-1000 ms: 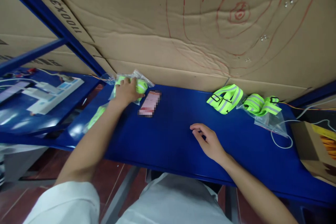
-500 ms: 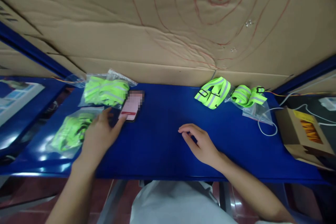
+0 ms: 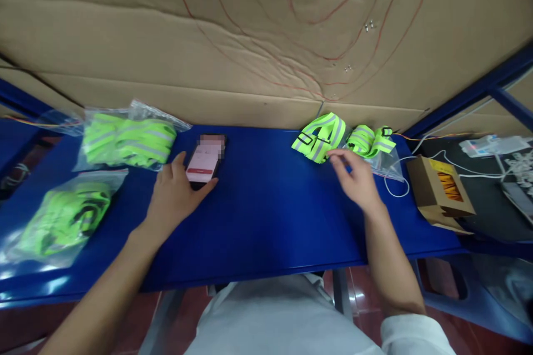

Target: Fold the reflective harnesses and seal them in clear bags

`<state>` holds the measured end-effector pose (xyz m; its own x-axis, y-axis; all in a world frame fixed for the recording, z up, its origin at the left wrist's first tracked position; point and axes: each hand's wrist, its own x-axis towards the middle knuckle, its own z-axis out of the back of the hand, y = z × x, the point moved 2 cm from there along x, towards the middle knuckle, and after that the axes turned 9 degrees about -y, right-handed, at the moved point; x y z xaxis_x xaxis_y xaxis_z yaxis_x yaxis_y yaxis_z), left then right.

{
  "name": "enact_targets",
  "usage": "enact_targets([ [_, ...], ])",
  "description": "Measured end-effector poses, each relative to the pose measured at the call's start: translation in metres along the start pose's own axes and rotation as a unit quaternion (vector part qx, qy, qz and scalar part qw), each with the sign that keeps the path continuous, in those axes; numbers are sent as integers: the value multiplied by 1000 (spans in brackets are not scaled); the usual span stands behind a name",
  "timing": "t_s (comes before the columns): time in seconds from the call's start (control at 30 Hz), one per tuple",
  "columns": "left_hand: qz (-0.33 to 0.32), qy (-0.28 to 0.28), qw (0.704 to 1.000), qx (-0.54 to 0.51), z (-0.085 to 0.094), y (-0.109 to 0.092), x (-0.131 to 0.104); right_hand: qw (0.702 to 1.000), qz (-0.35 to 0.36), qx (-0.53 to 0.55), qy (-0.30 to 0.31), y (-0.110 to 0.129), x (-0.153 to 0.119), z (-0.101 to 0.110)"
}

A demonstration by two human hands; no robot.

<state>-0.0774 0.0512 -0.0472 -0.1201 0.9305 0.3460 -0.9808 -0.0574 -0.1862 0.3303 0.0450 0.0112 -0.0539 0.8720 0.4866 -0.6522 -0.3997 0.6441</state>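
Note:
My left hand (image 3: 170, 194) is by the lower end of a phone (image 3: 205, 156) lying face up on the blue table. Its fingers and thumb are spread on either side of the phone's near end, the thumb at the lower right corner. My right hand (image 3: 357, 182) has its fingertips at the lower right edge of a folded neon-yellow reflective strap (image 3: 328, 128) with black buckles. Thumb and fingers are slightly apart there; whether they touch the strap is hard to see. Just behind this hand lies a second reflective strap bundle (image 3: 361, 140), on a clear plastic bag (image 3: 389, 165).
At the left lie two bagged bundles of reflective strap, a far bag (image 3: 131, 141) and a near bag (image 3: 69, 219). A cardboard wall (image 3: 250, 55) with red lines stands behind the table (image 3: 258, 222). An open cardboard box (image 3: 435, 191) and white cables (image 3: 478, 176) are at the right.
My right hand has moved forward and right to the folded strap. My left hand has shifted closer around the phone's lower end. The whole view has turned somewhat to the right.

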Motion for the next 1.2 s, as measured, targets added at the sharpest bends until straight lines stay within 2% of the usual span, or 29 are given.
enact_targets([
  [0.07,-21,3,999,-35,-7,-10,13,996,-32,-70,-50,-28,12,24],
  [0.17,-45,-5,998,-54,-11,-32,30,980,-49,-187,-44,-72,26,45],
  [0.27,-65,-7,997,-28,-4,-53,31,942,-100,-315,-61,-106,30,50],
  [0.33,-86,-16,996,-16,3,-64,22,918,-120,-372,-62,-115,28,44],
  [0.4,-108,-31,992,-53,8,-71,10,923,-91,-367,-66,-109,23,31],
  [0.5,-151,-42,979,-132,10,-79,-6,945,-20,-319,-72,-83,17,5],
  [0.57,-184,-46,965,-180,8,-86,-13,951,-3,-304,-62,-67,17,-12],
  [0.63,-224,-42,949,-218,8,-94,-20,952,-9,-302,-47,-60,22,-27],
  [0.77,-312,1,922,-229,7,-110,-32,961,-67,-268,12,-65,37,-44],
  [0.87,-321,27,916,-238,6,-113,-34,972,-62,-221,49,-57,36,-50],
  [0.9,-307,34,916,-255,5,-112,-32,975,-35,-215,47,-49,32,-51],
  [0.97,-260,47,914,-307,2,-107,-27,975,62,-210,45,-28,17,-53],
  [1.03,-225,58,906,-355,0,-100,-22,964,160,-192,90,-7,-2,-55],
  [1.13,-267,65,887,-371,-2,-93,-16,949,270,-73,145,18,-25,-57],
  [1.2,-325,65,877,-348,-1,-91,-17,950,290,-4,117,28,-32,-54],
])
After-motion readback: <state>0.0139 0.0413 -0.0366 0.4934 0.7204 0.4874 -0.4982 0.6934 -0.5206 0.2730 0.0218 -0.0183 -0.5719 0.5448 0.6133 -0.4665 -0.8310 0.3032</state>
